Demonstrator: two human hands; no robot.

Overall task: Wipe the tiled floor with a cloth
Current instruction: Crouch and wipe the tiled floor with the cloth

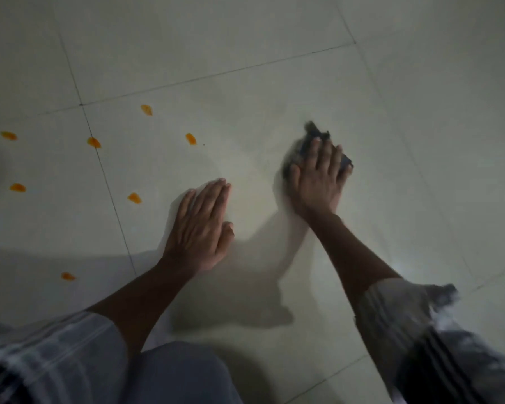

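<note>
The floor is made of large pale tiles with dark grout lines. My right hand presses flat on a dark blue cloth at centre right; the cloth shows past my fingertips and beside my little finger, and the rest is hidden under the palm. The hand and cloth are blurred. My left hand lies palm down on the tile, fingers together, holding nothing, to the left of the cloth and apart from it.
Several small orange marks dot the tiles on the left side, the nearest a short way left of my left hand. My knee in grey fabric and striped sleeves fill the bottom edge.
</note>
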